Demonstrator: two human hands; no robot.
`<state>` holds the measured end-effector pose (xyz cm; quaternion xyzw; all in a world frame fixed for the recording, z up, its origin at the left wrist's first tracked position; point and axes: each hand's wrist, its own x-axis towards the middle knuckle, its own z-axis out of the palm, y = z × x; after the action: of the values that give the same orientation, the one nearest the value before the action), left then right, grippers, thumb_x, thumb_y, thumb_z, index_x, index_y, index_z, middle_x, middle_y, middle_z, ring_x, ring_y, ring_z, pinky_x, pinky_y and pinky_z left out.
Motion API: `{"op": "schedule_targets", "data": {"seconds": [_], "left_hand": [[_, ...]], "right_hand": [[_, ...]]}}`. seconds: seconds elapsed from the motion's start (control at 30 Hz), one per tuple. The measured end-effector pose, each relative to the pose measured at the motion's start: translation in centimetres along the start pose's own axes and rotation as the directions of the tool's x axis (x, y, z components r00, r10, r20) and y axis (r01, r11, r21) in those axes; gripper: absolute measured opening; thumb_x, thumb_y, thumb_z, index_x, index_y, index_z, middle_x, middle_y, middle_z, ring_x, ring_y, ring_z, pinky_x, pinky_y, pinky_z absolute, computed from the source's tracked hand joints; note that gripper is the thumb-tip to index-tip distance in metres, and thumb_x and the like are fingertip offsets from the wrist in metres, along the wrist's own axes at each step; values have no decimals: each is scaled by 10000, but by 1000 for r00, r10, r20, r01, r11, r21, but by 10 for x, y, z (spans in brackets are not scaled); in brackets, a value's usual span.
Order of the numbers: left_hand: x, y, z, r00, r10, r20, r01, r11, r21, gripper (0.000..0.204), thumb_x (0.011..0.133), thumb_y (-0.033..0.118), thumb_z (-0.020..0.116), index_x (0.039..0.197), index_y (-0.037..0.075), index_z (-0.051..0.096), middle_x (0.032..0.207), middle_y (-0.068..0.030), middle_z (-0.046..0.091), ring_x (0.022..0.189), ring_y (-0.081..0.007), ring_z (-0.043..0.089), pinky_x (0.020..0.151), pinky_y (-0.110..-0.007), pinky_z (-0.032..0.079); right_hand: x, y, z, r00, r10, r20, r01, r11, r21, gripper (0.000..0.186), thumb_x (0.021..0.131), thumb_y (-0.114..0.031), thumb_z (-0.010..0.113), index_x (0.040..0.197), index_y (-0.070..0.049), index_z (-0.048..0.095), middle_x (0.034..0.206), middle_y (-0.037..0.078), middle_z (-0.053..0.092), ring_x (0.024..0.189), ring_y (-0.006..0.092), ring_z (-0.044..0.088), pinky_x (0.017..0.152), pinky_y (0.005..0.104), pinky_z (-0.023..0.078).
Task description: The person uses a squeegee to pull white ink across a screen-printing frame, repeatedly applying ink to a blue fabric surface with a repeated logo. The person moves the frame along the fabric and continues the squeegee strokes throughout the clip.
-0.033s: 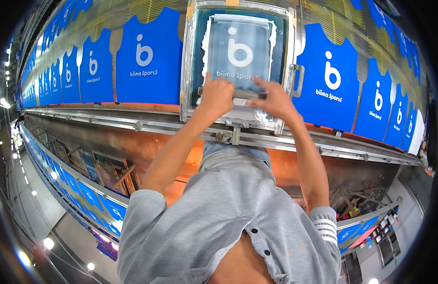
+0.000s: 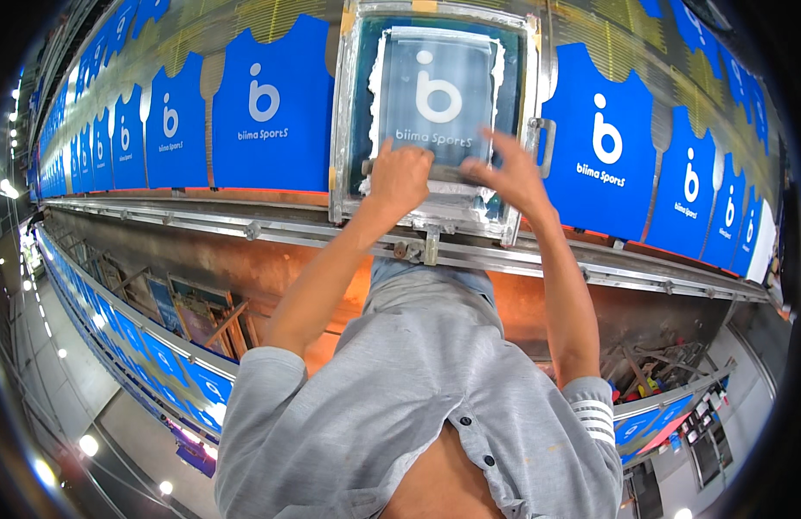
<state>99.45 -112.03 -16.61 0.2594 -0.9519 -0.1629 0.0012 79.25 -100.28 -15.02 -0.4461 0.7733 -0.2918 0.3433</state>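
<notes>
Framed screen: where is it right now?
In the head view, the framed screen sits at upper centre between two blue garment panels, with the left hand and right hand over its lower part.

A metal rail [image 2: 305,227] lines the near edge of the long printing table [image 2: 193,39]. Opposite that edge stands a second long table [image 2: 203,355]; past it, round lamps [image 2: 88,445] glow against a pale surface [image 2: 37,368], possibly ceiling. Dark rectangular panels [image 2: 710,454] interrupt a light wall [image 2: 676,476].
</notes>
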Motion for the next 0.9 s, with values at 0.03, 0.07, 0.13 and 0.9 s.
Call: {"op": "schedule_targets", "data": {"seconds": [0.03,0.07,0.13,0.9], "left_hand": [[-3,2,8,1000,-5,-29,4,998,-56,141,711,38,660,832,48,732,840,-146,726,735,-358,695,743,-451,564],[-10,4,16,999,-16,-52,10,993,-114,128,713,44,659,821,49,728,832,-150,724,729,-359,692,736,-449,565],[-15,6,20,998,-34,57,41,992,-116,208,696,41,651,865,64,771,815,-177,724,742,-363,707,699,-462,565],[95,-48,-1,999,-29,35,33,993,-112,359,727,67,645,1042,175,781,898,-112,758,858,-346,717,721,-491,543]], "right_hand": [[12,22,-5,965,-81,-248,64,995,-73,662,824,-395,822,1328,-7,634,1333,240,628,1266,400,544,1063,469,443],[21,47,-9,860,-151,-487,51,976,-211,652,834,-385,814,1318,13,631,1306,248,633,1256,409,545,1056,472,445],[34,80,-18,785,89,-613,-211,969,-130,595,876,-394,777,1298,4,641,1276,238,646,1214,405,573,1018,477,460],[46,89,-26,762,407,-503,-347,913,214,367,947,-332,698,1020,26,732,840,149,737,763,211,689,714,369,526]]}}
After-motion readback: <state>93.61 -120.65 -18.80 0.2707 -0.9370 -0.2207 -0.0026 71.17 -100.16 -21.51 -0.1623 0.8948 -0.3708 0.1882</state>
